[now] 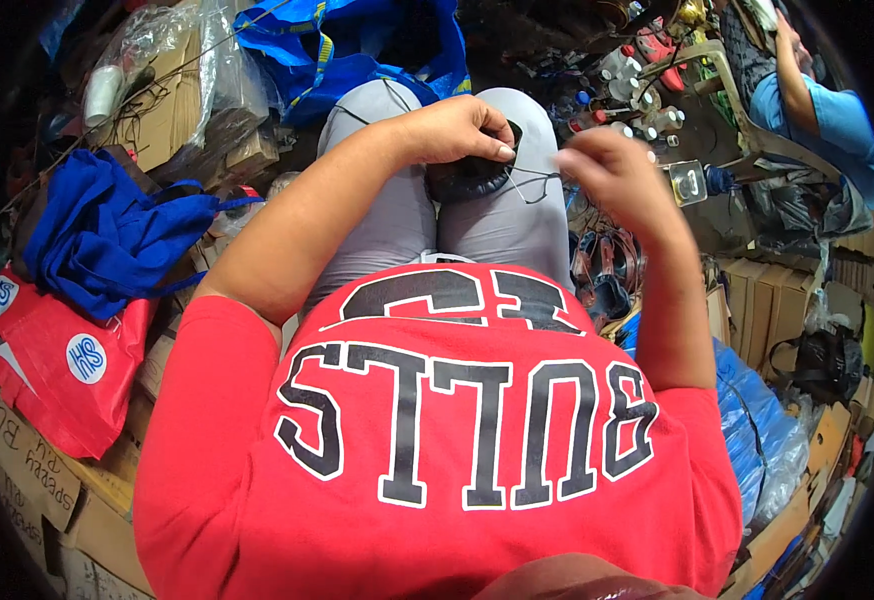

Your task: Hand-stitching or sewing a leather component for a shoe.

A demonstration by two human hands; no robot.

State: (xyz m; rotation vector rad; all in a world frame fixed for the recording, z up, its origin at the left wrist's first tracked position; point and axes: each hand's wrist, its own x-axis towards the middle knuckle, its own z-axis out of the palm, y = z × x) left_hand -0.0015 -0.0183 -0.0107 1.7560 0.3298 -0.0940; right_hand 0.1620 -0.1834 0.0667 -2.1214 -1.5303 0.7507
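A black piece that looks like a shoe point(469, 186), with a rounded, ridged edge, rests on my lap between the grey-trousered knees. Closed at its far side, my left hand point(460, 130) pinches the rim; part of the piece is hidden beneath the fingers. A thin dark thread point(534, 178) runs from it to the right, with a small loop hanging over my right thigh. My right hand point(617, 172) is raised to the right of the knee, blurred by motion, its fingers drawn together where the thread ends.
A big blue bag point(367, 62) lies beyond my knees. To the left are a blue cloth bag point(117, 235), a red plastic bag point(72, 385) and cardboard. Several bottles point(647, 100) and a clear jar point(688, 183) stand at right, near another person's blue sleeve point(845, 120).
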